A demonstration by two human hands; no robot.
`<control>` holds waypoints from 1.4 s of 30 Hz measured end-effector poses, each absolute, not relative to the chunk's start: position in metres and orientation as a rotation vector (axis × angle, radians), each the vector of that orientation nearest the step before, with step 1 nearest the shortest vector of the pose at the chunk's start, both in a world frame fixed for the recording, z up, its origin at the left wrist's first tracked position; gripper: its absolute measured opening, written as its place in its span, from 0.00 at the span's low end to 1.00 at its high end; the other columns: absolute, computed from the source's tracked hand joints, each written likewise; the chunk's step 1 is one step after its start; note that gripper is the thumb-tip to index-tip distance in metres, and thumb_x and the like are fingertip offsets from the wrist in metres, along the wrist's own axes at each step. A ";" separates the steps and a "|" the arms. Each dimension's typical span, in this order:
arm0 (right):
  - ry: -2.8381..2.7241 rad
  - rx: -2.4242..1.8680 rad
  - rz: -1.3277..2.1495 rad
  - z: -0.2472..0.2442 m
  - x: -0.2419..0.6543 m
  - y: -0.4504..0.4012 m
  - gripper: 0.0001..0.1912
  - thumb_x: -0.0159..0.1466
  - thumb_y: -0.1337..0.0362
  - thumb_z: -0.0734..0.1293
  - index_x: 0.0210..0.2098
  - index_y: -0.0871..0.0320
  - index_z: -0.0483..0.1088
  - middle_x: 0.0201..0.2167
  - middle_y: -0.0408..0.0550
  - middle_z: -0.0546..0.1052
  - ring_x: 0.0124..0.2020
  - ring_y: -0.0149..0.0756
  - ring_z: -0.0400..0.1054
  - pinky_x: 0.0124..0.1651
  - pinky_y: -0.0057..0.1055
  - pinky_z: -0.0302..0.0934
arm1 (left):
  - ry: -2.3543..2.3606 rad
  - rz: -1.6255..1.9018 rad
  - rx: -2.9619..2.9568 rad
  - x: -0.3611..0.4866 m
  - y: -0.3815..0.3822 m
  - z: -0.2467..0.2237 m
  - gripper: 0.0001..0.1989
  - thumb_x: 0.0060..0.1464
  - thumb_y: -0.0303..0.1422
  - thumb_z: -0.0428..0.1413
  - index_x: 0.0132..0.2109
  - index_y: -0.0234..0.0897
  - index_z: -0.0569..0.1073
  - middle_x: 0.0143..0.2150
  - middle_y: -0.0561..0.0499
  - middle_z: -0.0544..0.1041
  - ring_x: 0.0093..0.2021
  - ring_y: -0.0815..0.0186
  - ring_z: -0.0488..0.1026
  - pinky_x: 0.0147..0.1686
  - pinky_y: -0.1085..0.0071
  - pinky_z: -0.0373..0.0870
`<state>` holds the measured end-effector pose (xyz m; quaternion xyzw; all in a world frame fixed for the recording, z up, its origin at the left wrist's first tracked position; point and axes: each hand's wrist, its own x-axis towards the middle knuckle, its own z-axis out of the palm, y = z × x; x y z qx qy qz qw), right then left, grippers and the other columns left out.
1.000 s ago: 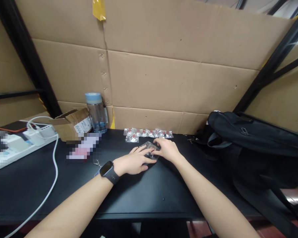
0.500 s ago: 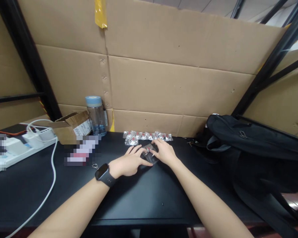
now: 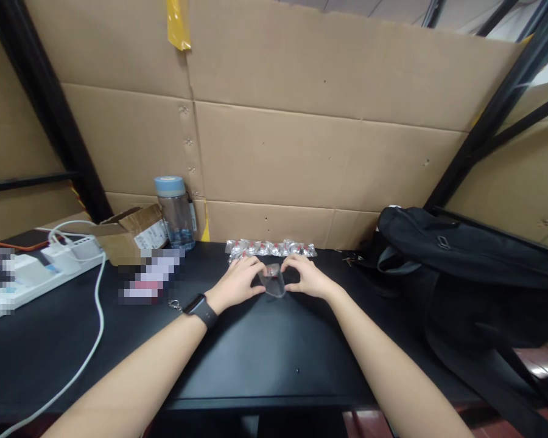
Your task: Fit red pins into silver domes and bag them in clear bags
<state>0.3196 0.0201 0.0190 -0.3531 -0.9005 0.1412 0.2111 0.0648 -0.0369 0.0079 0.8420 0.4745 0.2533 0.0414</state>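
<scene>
A small clear plastic bag (image 3: 274, 285) with something red and silvery near its top is stretched between my two hands, just above or on the black table. My left hand (image 3: 240, 282), with a dark watch on the wrist, grips the bag's left side between thumb and fingers. On the right side, my right hand (image 3: 308, 278) pinches the bag's edges, fingers curved. Behind them, several small clear packets (image 3: 277, 248) with red and silver contents lie in a row; my left hand partly covers one.
The black table (image 3: 256, 365) bears a white power strip (image 3: 31, 280) with a cable, an open cardboard box (image 3: 130, 237), a bottle (image 3: 177, 216) and a blurred packet (image 3: 153, 277) at left. A black backpack (image 3: 475, 274) lies right. Cardboard (image 3: 283, 158) stands behind.
Both hands have shifted around the bag, and its lower part now shows between them. My left hand has moved back from its spread pose, and my right hand has moved slightly right.
</scene>
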 end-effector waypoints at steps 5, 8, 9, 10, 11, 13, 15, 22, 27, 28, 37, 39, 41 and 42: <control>-2.490 -0.830 0.452 0.017 0.314 0.021 0.03 0.61 0.62 0.73 0.35 0.53 0.79 0.49 0.49 0.73 0.52 0.41 0.67 0.60 0.41 0.55 | 1.436 0.817 2.509 0.064 -0.031 0.007 0.08 0.59 0.40 0.58 0.39 0.41 0.77 0.43 0.50 0.77 0.49 0.59 0.71 0.57 0.60 0.59; -2.428 -0.780 0.513 0.019 0.316 0.024 0.03 0.63 0.64 0.71 0.32 0.55 0.78 0.45 0.49 0.75 0.48 0.39 0.69 0.57 0.38 0.58 | 1.399 0.880 2.392 0.059 -0.030 0.011 0.09 0.59 0.40 0.58 0.37 0.41 0.78 0.41 0.50 0.79 0.46 0.61 0.73 0.55 0.63 0.63; -2.400 -0.783 0.551 0.020 0.317 0.024 0.03 0.62 0.65 0.71 0.32 0.56 0.78 0.44 0.49 0.76 0.47 0.38 0.70 0.56 0.38 0.59 | 1.387 0.905 2.335 0.057 -0.029 0.012 0.09 0.58 0.40 0.58 0.37 0.41 0.78 0.41 0.50 0.80 0.45 0.61 0.74 0.54 0.64 0.65; -2.373 -0.792 0.592 0.021 0.317 0.025 0.04 0.62 0.65 0.70 0.31 0.56 0.77 0.42 0.48 0.76 0.46 0.38 0.70 0.55 0.37 0.60 | 1.381 0.925 2.274 0.056 -0.028 0.012 0.09 0.58 0.40 0.58 0.36 0.40 0.78 0.40 0.50 0.81 0.44 0.61 0.75 0.53 0.65 0.66; -2.350 -0.807 0.634 0.021 0.317 0.026 0.04 0.62 0.65 0.70 0.30 0.57 0.77 0.41 0.48 0.77 0.44 0.38 0.70 0.54 0.37 0.60 | 1.382 0.942 2.214 0.055 -0.027 0.011 0.10 0.57 0.41 0.58 0.36 0.40 0.78 0.40 0.50 0.81 0.43 0.60 0.76 0.51 0.65 0.67; -2.304 -0.860 0.710 0.022 0.317 0.026 0.04 0.60 0.65 0.70 0.29 0.58 0.76 0.38 0.47 0.77 0.41 0.37 0.70 0.51 0.36 0.61 | 1.381 0.975 2.111 0.054 -0.024 0.008 0.11 0.55 0.41 0.58 0.35 0.39 0.77 0.39 0.49 0.81 0.43 0.60 0.77 0.50 0.64 0.69; -2.239 -0.954 0.769 0.022 0.314 0.026 0.06 0.60 0.64 0.69 0.28 0.58 0.75 0.36 0.47 0.77 0.39 0.37 0.69 0.48 0.35 0.62 | 1.347 1.013 2.037 0.056 -0.021 0.005 0.11 0.54 0.41 0.59 0.33 0.38 0.75 0.38 0.48 0.81 0.42 0.59 0.77 0.48 0.64 0.70; -2.068 -1.202 0.732 0.007 0.296 0.023 0.09 0.61 0.62 0.64 0.29 0.58 0.73 0.35 0.48 0.78 0.39 0.39 0.71 0.45 0.32 0.61 | 1.537 1.095 1.865 0.065 -0.020 -0.006 0.11 0.52 0.35 0.57 0.43 0.41 0.68 0.31 0.56 0.80 0.33 0.64 0.76 0.39 0.69 0.69; -2.024 -1.219 0.672 -0.003 0.286 0.022 0.10 0.62 0.60 0.62 0.31 0.57 0.73 0.31 0.46 0.78 0.34 0.37 0.71 0.40 0.31 0.61 | 1.536 1.136 1.916 0.072 -0.022 -0.008 0.10 0.55 0.28 0.51 0.45 0.42 0.64 0.29 0.57 0.77 0.29 0.66 0.74 0.36 0.71 0.66; -2.010 -1.194 0.682 -0.004 0.285 0.022 0.10 0.62 0.60 0.63 0.31 0.57 0.73 0.32 0.46 0.79 0.34 0.37 0.72 0.40 0.31 0.62 | 1.527 1.146 1.950 0.073 -0.023 -0.007 0.09 0.56 0.28 0.50 0.45 0.41 0.65 0.30 0.56 0.76 0.30 0.66 0.74 0.36 0.71 0.66; -2.021 -1.191 0.743 -0.015 0.286 0.024 0.13 0.61 0.66 0.66 0.46 0.55 0.70 0.27 0.42 0.80 0.29 0.34 0.74 0.38 0.28 0.64 | 1.820 0.871 2.069 0.077 -0.031 0.001 0.14 0.58 0.30 0.51 0.47 0.47 0.77 0.36 0.53 0.82 0.44 0.57 0.78 0.53 0.57 0.61; -2.094 -1.210 0.635 -0.013 0.284 0.021 0.20 0.61 0.69 0.66 0.53 0.52 0.69 0.27 0.40 0.79 0.29 0.34 0.73 0.40 0.29 0.64 | 1.843 0.804 2.109 0.079 -0.031 -0.001 0.16 0.59 0.31 0.50 0.50 0.49 0.78 0.38 0.50 0.82 0.47 0.54 0.77 0.55 0.53 0.58; -2.197 -1.229 0.491 -0.010 0.282 0.018 0.21 0.63 0.71 0.64 0.54 0.50 0.71 0.30 0.43 0.79 0.33 0.36 0.73 0.44 0.31 0.63 | 1.836 0.736 2.206 0.079 -0.032 -0.004 0.19 0.60 0.31 0.49 0.52 0.50 0.78 0.42 0.47 0.81 0.50 0.52 0.75 0.54 0.51 0.58; -2.251 -1.245 0.422 -0.009 0.282 0.016 0.21 0.63 0.72 0.62 0.53 0.49 0.73 0.33 0.45 0.79 0.36 0.37 0.73 0.46 0.32 0.62 | 1.832 0.706 2.259 0.079 -0.032 -0.005 0.20 0.59 0.30 0.48 0.53 0.50 0.78 0.43 0.45 0.81 0.51 0.51 0.74 0.54 0.51 0.59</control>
